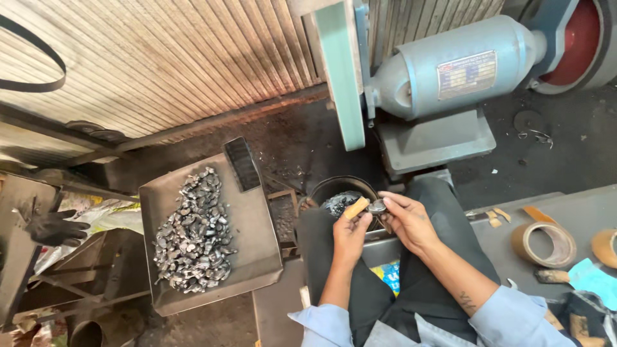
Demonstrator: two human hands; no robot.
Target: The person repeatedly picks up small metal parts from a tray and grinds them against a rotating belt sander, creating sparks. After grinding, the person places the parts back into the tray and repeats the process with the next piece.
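A small round metal part (377, 207) sits pinched between the fingertips of both hands above the person's lap, just over a dark bowl (340, 191). The left hand (350, 232), its thumb taped, grips it; the right hand (406, 220) grips its other side. A tray (254, 244) of similar metal pieces (194, 232) lies to the left.

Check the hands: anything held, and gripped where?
Both hands meet on one small round grey metal piece: the right hand pinches its rim, and the left hand, a tan wrap on one finger, steadies its other edge.
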